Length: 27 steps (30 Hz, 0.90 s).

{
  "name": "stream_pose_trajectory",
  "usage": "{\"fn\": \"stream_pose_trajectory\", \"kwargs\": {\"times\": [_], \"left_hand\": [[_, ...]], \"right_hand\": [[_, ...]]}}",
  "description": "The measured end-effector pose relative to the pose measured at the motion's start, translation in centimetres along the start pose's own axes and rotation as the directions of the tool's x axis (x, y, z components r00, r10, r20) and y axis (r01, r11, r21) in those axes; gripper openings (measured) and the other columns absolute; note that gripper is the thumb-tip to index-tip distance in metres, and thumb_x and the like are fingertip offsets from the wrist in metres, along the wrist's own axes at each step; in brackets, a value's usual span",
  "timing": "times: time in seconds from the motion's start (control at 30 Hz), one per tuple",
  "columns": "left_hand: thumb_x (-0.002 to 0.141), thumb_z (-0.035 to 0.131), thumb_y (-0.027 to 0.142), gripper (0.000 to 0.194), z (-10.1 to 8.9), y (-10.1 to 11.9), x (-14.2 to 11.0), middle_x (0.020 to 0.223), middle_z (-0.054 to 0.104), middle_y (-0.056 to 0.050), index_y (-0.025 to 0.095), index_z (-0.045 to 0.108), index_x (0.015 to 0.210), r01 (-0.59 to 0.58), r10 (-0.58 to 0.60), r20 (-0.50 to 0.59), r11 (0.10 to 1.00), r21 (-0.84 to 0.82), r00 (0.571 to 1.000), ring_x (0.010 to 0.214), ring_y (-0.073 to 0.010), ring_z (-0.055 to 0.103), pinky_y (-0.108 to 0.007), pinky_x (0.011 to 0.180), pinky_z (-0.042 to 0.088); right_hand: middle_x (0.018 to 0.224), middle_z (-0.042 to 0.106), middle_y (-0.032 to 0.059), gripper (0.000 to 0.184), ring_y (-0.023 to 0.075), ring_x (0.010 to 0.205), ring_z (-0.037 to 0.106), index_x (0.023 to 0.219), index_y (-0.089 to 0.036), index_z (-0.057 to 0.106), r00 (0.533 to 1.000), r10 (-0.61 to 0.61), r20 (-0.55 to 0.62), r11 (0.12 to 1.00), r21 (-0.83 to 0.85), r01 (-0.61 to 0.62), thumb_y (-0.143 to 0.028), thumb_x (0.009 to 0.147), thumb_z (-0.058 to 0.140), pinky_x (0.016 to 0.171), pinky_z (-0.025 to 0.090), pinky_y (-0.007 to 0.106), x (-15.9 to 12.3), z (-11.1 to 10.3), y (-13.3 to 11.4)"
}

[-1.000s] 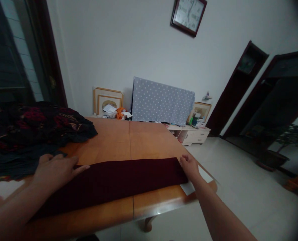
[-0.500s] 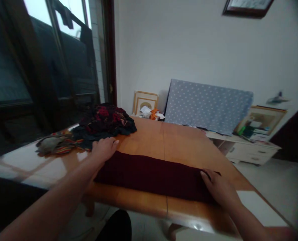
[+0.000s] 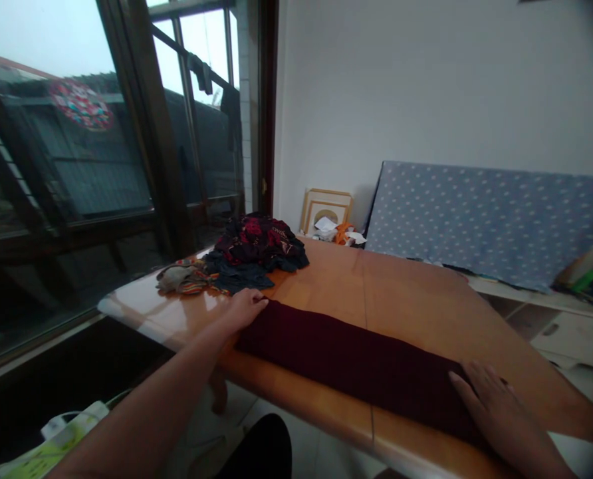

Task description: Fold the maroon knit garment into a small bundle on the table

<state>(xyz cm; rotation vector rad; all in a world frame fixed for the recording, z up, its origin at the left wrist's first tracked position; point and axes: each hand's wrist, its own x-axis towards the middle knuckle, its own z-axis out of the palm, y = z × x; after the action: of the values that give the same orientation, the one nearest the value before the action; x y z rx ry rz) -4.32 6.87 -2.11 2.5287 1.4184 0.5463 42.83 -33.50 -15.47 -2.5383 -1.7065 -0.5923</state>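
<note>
A dark maroon cloth [image 3: 356, 362], folded into a long flat strip, lies along the near edge of the wooden table [image 3: 406, 299]. My left hand [image 3: 246, 309] is at its far left corner, with fingers curled and thumb closed on the fabric's edge. At the opposite end, my right hand [image 3: 498, 406] rests on the cloth, its fingers stretched out and thumb apart. Beyond my left hand sits a heap of crumpled clothes [image 3: 259, 243], dark with red patterns. A grey and striped piece of clothing [image 3: 184, 276] lies beside the heap.
Large glass windows [image 3: 82, 166] stand to the left. A blue star-patterned cover [image 3: 476, 219] hangs over something wide against the wall, above a white cabinet [image 3: 570, 336]. A picture frame [image 3: 326, 206] leans behind the table. Below left is a yellow-green object [image 3: 72, 442].
My view has turned left, so the scene sits further right. The fingers of my right hand now lie flatter on the cloth; my left hand stays at its corner.
</note>
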Motion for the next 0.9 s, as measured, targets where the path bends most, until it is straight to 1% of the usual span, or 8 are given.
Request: {"fn": "stream_pose_trajectory", "kwargs": {"times": [0.13, 0.33, 0.4, 0.47, 0.57, 0.63, 0.73, 0.9], "left_hand": [[0.100, 0.034, 0.042, 0.035, 0.3, 1.2, -0.5, 0.107, 0.072, -0.007, 0.025, 0.063, 0.112, 0.040, -0.035, -0.087, 0.998, 0.058, 0.996, 0.099, -0.0229, 0.065, -0.033, 0.082, 0.041], [0.094, 0.048, 0.041, 0.029, 0.1, 2.4, -0.8, 0.111, 0.070, -0.014, 0.021, 0.064, 0.108, 0.061, -0.041, -0.107, 0.980, 0.188, 0.993, 0.108, -0.0330, 0.061, -0.049, 0.095, 0.036], [0.096, 0.042, 0.039, 0.033, -0.2, 3.1, -1.2, 0.118, 0.067, -0.016, 0.020, 0.061, 0.117, 0.029, 0.004, -0.154, 0.977, 0.211, 0.988, 0.113, -0.0338, 0.058, -0.050, 0.097, 0.035], [0.100, 0.034, 0.037, 0.038, -0.1, 4.0, -2.0, 0.121, 0.065, -0.015, 0.020, 0.060, 0.122, -0.075, 0.112, -0.173, 0.975, 0.208, 0.979, 0.115, -0.0317, 0.058, -0.048, 0.099, 0.036], [0.103, 0.026, 0.043, 0.047, 0.7, 5.0, -3.5, 0.133, 0.062, -0.013, 0.020, 0.056, 0.131, -0.318, 0.330, -0.074, 0.939, 0.134, 0.941, 0.125, -0.0268, 0.054, -0.042, 0.107, 0.035], [0.102, 0.026, 0.052, 0.056, 1.6, 5.0, -4.1, 0.147, 0.053, -0.012, 0.020, 0.050, 0.141, -0.418, 0.417, 0.031, 0.904, 0.088, 0.909, 0.138, -0.0259, 0.044, -0.042, 0.115, 0.028], [0.097, 0.027, 0.065, 0.072, 2.8, 4.1, -4.1, 0.158, 0.039, -0.012, 0.018, 0.041, 0.150, -0.420, 0.407, 0.140, 0.904, 0.082, 0.903, 0.148, -0.0272, 0.029, -0.044, 0.120, 0.019], [0.094, 0.025, 0.072, 0.081, 3.6, 2.8, -3.2, 0.161, 0.031, -0.013, 0.017, 0.036, 0.153, -0.394, 0.375, 0.165, 0.913, 0.102, 0.912, 0.152, -0.0281, 0.021, -0.045, 0.121, 0.015]], "right_hand": [[0.152, 0.046, 0.0117, 0.058, 0.0391, 0.149, 0.022, 0.131, -0.025, 0.065, 1.000, 0.023, 0.013, 0.999, 0.025, -0.023, -0.033, 0.082, 0.034, 0.112, 0.029, 0.065, 0.1, 0.2, -0.1], [0.151, 0.047, 0.0111, 0.059, 0.0367, 0.149, 0.022, 0.134, -0.024, 0.063, 0.997, 0.061, 0.050, 0.998, 0.033, -0.062, -0.035, 0.084, 0.032, 0.112, 0.030, 0.064, 0.4, 0.1, -0.3], [0.152, 0.046, 0.0109, 0.059, 0.0371, 0.150, 0.020, 0.134, -0.025, 0.063, 0.998, 0.049, 0.039, 0.998, 0.032, -0.051, -0.033, 0.084, 0.033, 0.113, 0.028, 0.064, 0.3, 0.1, -0.4], [0.153, 0.045, 0.0106, 0.059, 0.0376, 0.150, 0.019, 0.134, -0.026, 0.063, 0.999, 0.040, 0.027, 0.999, 0.030, -0.041, -0.031, 0.083, 0.034, 0.113, 0.026, 0.065, 0.3, 0.2, -0.4], [0.153, 0.044, 0.0111, 0.059, 0.0385, 0.150, 0.018, 0.134, -0.026, 0.063, 0.999, 0.036, 0.022, 0.999, 0.027, -0.037, -0.031, 0.084, 0.033, 0.113, 0.026, 0.065, 0.3, 0.3, -0.4], [0.154, 0.043, 0.0115, 0.059, 0.0393, 0.150, 0.017, 0.135, -0.026, 0.063, 0.999, 0.032, 0.023, 0.999, 0.025, -0.032, -0.030, 0.084, 0.033, 0.112, 0.026, 0.066, 0.3, 0.2, -0.4], [0.156, 0.041, 0.0105, 0.059, 0.0390, 0.150, 0.015, 0.137, -0.028, 0.061, 0.998, 0.045, 0.047, 0.999, 0.023, -0.046, -0.032, 0.085, 0.032, 0.111, 0.026, 0.067, 0.4, -0.3, -0.7], [0.155, 0.042, 0.0100, 0.058, 0.0369, 0.150, 0.019, 0.134, -0.027, 0.062, 0.989, 0.113, 0.100, 0.989, 0.081, -0.121, -0.039, 0.087, 0.030, 0.112, 0.026, 0.065, 0.8, -2.8, -2.1]]}}
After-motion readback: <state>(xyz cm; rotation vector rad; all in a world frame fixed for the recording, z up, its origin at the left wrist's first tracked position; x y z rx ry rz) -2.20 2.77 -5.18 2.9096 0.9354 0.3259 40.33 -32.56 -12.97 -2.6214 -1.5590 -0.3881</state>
